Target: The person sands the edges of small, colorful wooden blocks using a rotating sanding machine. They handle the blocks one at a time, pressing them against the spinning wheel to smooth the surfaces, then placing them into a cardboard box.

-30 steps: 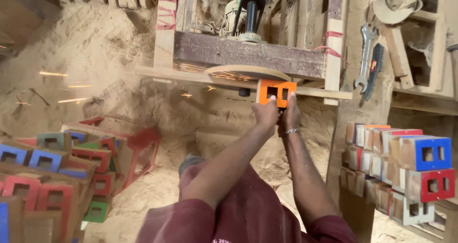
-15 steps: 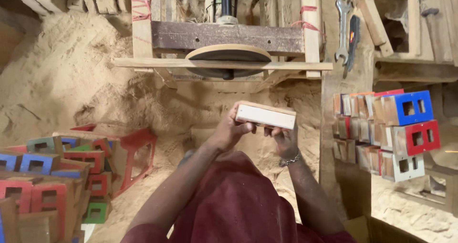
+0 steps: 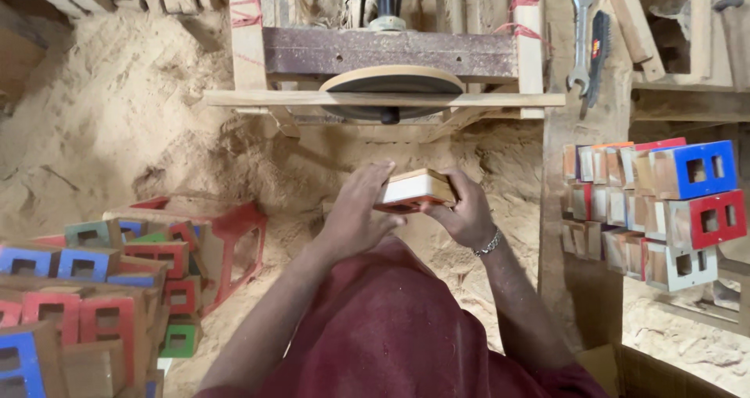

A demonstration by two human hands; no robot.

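**Q:** Sawdust [image 3: 117, 117] banks up behind everything. What is held in front of it?

**A:** One small wooden block [image 3: 414, 189], held level between both hands, above the lap in the dark red garment [image 3: 391, 328]. Its upper face is pale bare wood edged in tan; its underside shows orange-red paint. The left hand [image 3: 355, 214] wraps the block's left end, fingers curled on top, thumb beneath. The right hand [image 3: 465, 210] clasps the right end, fingers closed round the edge; a metal bracelet [image 3: 490, 244] circles that wrist.

**Q:** What lies beyond the hands?

**A:** Directly above them, well apart, a round sanding disc [image 3: 393, 80] sits flat under a rusted metal bar [image 3: 391, 50], with a wooden ledge [image 3: 383, 99] across its front. Right of the right hand, painted hollow blocks [image 3: 664, 203], blue, red and orange, are stacked on a shelf. Up and to the right, a spanner [image 3: 580, 35] hangs on a post. Left of and below the left hand lies a heap of blocks [image 3: 86, 289] in red, blue and green.

**Q:** What cannot be made out?

**A:** The held block's far face and most of its painted underside are hidden by the fingers. The disc's rear half sits behind the ledge and bar. Both stacks are cut off by the frame edges.
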